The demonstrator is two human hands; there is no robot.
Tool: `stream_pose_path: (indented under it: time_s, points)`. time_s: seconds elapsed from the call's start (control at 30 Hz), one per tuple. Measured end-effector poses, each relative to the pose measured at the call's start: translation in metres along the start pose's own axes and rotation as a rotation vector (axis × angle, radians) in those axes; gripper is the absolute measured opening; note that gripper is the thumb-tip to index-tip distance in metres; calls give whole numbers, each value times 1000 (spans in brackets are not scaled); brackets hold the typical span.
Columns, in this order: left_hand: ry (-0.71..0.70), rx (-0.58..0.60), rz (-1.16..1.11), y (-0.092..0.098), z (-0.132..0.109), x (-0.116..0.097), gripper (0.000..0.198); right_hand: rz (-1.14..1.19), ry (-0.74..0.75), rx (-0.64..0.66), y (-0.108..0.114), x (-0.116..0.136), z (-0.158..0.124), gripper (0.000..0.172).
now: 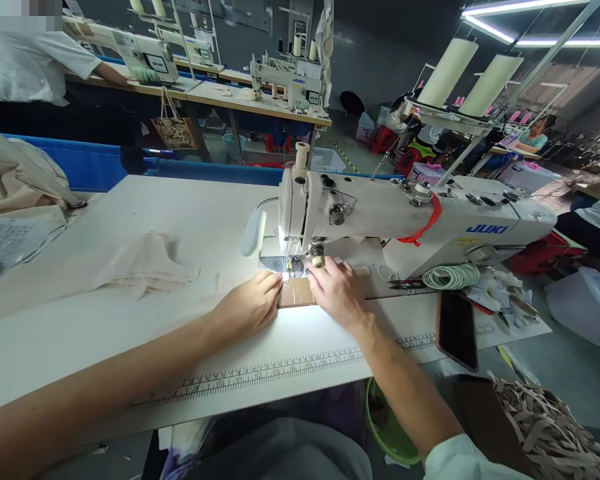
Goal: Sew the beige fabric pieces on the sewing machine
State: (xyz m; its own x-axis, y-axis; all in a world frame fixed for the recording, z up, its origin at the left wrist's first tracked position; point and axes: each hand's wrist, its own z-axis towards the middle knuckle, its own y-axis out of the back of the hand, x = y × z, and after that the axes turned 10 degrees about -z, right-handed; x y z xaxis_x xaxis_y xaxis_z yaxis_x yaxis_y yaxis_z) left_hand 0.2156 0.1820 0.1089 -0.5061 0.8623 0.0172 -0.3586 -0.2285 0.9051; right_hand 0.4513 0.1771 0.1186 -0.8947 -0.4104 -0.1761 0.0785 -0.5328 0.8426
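A white JUKI sewing machine [350,207] stands on the table, its presser foot and needle area [295,265] lit. My left hand [250,303] is closed just left of the presser foot, fingertips pressed together beside a small white piece [285,276]; what they pinch is hidden. To the right of the foot, my right hand [337,293] rests with fingers apart and fingertips close to the needle area. Between the hands lies a brown plate [297,293] with thread bits on it. Thin pale beige fabric [145,267] lies on the table to the left.
A printed ruler [280,369] runs along the table's front edge. At right are a phone [457,327], a coil of pale green cord [451,276] and fabric scraps [505,297]. A green bin [393,433] stands below. A co-worker's arm [111,73] is at the far left.
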Motion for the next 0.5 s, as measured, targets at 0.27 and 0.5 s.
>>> stream_pose_path:
  time_s: [0.27,0.5]
  points:
    - [58,34,-141,-10,9,14,41,18,-55,26,-8,-17,-1,26]
    - [10,-18,-70,-12,8,13,36,38,-41,-6,-7,-11,-3,27]
